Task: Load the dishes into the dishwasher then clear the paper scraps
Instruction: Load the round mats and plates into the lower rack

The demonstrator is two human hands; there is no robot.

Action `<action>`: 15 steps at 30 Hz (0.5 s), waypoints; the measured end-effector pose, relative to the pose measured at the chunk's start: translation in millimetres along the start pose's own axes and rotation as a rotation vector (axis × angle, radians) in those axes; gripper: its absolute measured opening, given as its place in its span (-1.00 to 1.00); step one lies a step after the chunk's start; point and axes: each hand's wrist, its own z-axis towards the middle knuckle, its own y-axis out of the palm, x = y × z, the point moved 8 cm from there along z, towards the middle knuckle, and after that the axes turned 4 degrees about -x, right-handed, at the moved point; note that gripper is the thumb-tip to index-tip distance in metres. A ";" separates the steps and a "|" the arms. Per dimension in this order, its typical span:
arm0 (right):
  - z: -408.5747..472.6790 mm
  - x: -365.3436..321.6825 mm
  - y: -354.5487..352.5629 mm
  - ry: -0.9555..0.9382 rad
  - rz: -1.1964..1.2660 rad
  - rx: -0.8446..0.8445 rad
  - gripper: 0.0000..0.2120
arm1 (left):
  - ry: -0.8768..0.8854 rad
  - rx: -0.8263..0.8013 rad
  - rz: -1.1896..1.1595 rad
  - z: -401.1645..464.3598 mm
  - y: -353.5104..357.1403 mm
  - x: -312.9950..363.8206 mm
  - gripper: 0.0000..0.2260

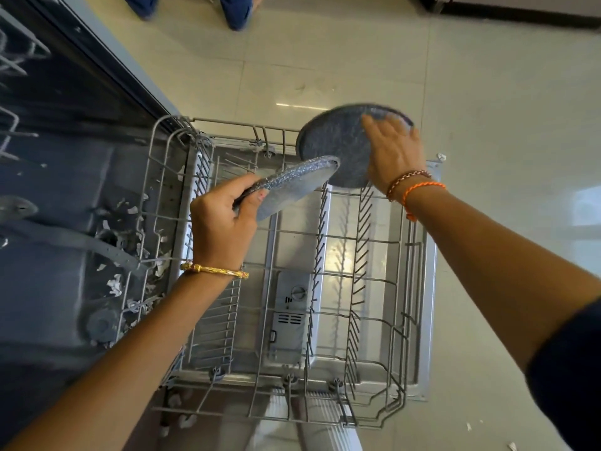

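Speckled plate [338, 141]: above rack [325, 242] far end, right hand [395, 151] gripping.
Second plate [289, 187]: left hand [222, 219] pinching.
Paper scraps [113, 284]: tub floor, left of rack.

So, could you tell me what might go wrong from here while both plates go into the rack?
1. The left hand pinches its plate only at the rim, tilted over the rack; it could slip.
2. That plate's edge sits close to the plate under the right hand; they may knock together.
3. Paper scraps litter the dishwasher floor and might clog it.
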 end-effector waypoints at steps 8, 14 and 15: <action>-48.5 32.7 32.2 0.089 0.399 0.056 -0.40 | 0.053 -0.029 -0.027 8.2 13.2 6.8 -0.74; -47.0 36.8 -6.2 0.011 0.784 0.176 -0.39 | 0.071 -0.067 -0.234 33.6 38.4 30.2 -0.75; -46.2 44.3 -15.0 0.042 0.835 0.229 -0.47 | 0.074 -0.058 -0.249 39.5 43.1 35.0 -0.75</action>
